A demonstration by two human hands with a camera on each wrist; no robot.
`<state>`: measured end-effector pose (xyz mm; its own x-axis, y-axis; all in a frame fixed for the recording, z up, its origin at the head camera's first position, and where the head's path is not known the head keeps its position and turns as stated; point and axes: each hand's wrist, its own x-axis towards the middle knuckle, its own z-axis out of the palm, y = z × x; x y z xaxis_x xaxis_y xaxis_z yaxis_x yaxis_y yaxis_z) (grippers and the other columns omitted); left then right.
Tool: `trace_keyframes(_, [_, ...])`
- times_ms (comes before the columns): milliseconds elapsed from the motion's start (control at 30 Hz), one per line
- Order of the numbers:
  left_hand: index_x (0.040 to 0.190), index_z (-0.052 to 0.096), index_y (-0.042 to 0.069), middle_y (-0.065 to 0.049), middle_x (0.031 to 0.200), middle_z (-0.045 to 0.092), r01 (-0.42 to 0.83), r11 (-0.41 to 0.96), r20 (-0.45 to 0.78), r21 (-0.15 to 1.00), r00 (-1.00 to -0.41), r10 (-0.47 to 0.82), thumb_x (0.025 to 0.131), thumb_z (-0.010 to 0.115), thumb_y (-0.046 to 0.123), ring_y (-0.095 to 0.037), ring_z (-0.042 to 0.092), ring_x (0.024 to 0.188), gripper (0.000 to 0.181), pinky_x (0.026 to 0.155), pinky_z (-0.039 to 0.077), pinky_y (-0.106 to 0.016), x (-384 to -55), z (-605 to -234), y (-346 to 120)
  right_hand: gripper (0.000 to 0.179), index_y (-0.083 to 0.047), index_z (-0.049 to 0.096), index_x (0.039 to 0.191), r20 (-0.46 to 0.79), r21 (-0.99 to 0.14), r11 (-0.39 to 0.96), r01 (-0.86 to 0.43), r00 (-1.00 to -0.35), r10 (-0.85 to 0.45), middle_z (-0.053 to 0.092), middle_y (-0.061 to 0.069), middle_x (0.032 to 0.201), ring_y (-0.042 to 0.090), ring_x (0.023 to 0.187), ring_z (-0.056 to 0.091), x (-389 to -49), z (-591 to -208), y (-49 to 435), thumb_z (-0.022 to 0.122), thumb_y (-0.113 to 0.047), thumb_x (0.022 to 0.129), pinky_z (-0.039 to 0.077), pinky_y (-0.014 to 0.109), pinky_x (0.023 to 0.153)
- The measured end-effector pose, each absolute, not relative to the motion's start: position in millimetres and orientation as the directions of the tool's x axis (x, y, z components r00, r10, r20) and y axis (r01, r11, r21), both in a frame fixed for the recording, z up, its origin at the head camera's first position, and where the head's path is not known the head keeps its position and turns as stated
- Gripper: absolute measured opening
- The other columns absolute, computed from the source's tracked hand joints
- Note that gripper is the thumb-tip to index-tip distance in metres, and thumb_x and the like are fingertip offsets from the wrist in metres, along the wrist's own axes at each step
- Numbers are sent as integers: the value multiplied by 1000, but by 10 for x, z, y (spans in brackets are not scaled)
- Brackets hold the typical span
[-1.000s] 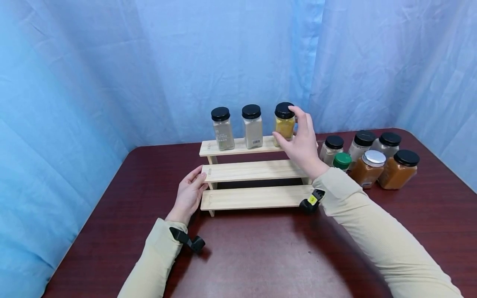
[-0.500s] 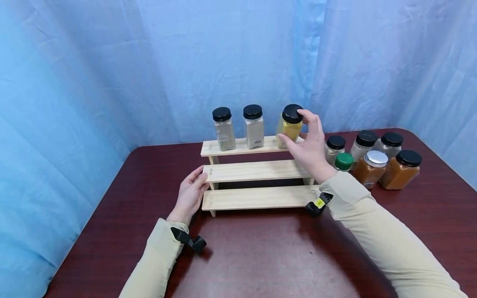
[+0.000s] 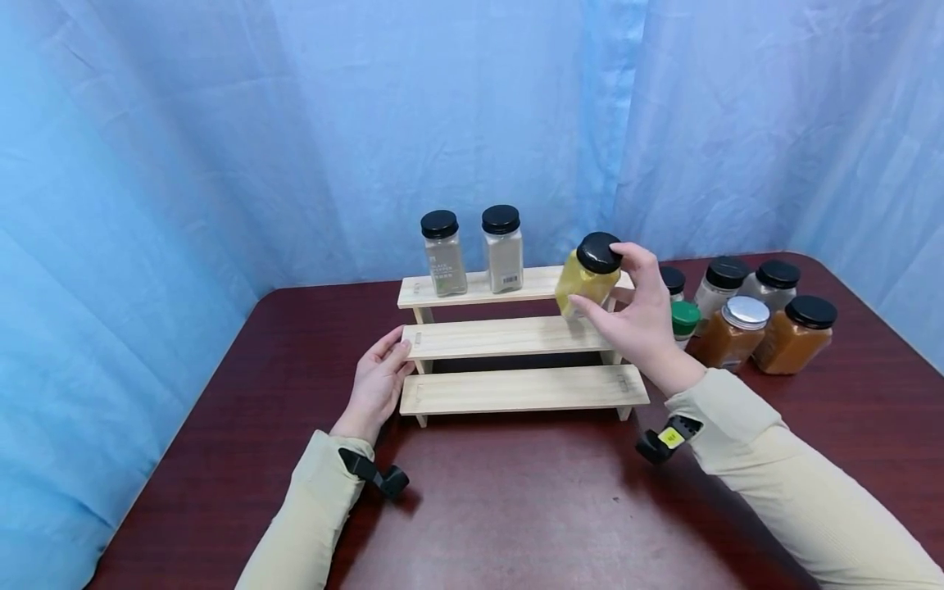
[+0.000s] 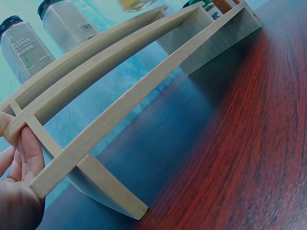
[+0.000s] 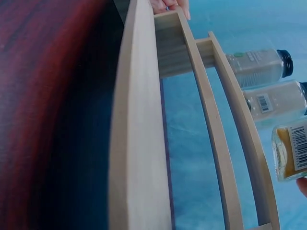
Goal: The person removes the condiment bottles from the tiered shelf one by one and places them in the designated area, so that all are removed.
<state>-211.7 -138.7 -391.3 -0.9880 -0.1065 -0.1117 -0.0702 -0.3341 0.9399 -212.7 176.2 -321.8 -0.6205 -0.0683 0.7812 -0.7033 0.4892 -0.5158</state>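
A three-tier wooden rack (image 3: 501, 338) stands on the table. My left hand (image 3: 378, 381) pinches the left end of its middle shelf, with the fingers (image 4: 32, 148) under the board. In my right hand (image 3: 645, 324) is a square glass spice jar (image 3: 586, 285) with yellow contents and a black lid, gripped between thumb and fingers. The jar leans to the right, in front of the top shelf and over the middle one. In the right wrist view its barcode label (image 5: 300, 146) shows. On the top shelf stand a black pepper jar (image 3: 446, 266) and a pale jar (image 3: 505, 260).
Right of the rack several more jars are grouped: a green-lidded one (image 3: 685, 318), a silver-lidded orange one (image 3: 730, 336), a black-lidded orange one (image 3: 792, 340) and paler ones (image 3: 767, 287) behind. A blue curtain (image 3: 332, 147) hangs behind the dark red table (image 3: 516, 508).
My right hand has taken the yellow jar off the top shelf, moving it right and toward me while tilting it. The left hand stays on the rack.
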Motion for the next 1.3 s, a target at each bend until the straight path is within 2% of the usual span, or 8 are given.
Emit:
trace_keyframes(200, [142,36,-5,4,96,53,-68,-336,-109,939,-988,-106,98,47,1,-2,54,77,46,66,44,-15,-2118,-3919,-1391,75,3,34,128,775,-520,470,-713,-626,-91,54,22,118,-9,108,50,-2031,-3247,1814,77,14,67,45,6,79])
trace_keyframes(433, [142,36,-5,4,95,53,-70,-335,-112,939,-988,-109,98,47,1,-2,54,76,46,66,44,-15,-2110,-3915,-1381,79,4,32,128,751,-552,460,-696,-655,-90,51,-15,119,-9,107,52,-1861,-3329,1929,77,17,65,46,7,80])
trace_keyframes(500, [142,35,-5,3,96,53,-70,-335,-112,940,-988,-107,98,47,1,-2,54,76,46,66,44,-15,-2109,-3913,-1379,81,5,32,129,752,-546,466,-697,-653,-95,49,-20,119,-9,108,52,-1820,-3355,1971,78,18,63,45,7,80])
trace_keyframes(733, [142,36,-5,2,98,53,-64,-340,-107,938,-988,-109,98,46,1,-2,54,77,46,66,44,-15,-2110,-3906,-1379,85,5,32,127,755,-517,511,-687,-647,-106,47,-23,120,-9,108,50,-1716,-3414,2108,78,21,58,44,4,74])
trace_keyframes(933, [142,37,-4,4,97,53,-72,-341,-117,937,-986,-115,98,47,1,-2,54,77,45,66,44,-15,-2111,-3928,-1388,87,8,31,127,748,-513,504,-695,-650,-134,46,-24,124,-8,112,50,-1629,-3452,2245,77,25,55,45,5,77])
trace_keyframes(1167, [142,37,-4,4,96,53,-63,-334,-108,941,-987,-119,98,47,1,-2,54,77,45,66,45,-15,-2110,-3931,-1390,86,7,31,128,724,-517,528,-674,-673,-150,48,-27,122,-12,105,52,-1496,-3509,2442,80,18,58,44,4,76])
trace_keyframes(1233, [142,36,-5,3,97,53,-60,-331,-104,942,-988,-114,98,46,1,-2,54,77,46,66,44,-15,-2113,-3927,-1389,77,9,31,128,716,-527,523,-670,-682,-152,48,-27,121,-12,105,52,-1463,-3525,2508,80,2,68,43,4,80])
trace_keyframes(1300, [142,36,-5,3,97,53,-60,-331,-102,942,-989,-111,98,46,1,-2,54,77,46,66,44,-15,-2116,-3921,-1387,76,11,31,126,714,-533,521,-666,-685,-145,48,-26,120,-13,104,52,-1429,-3544,2575,80,-15,73,43,4,80])
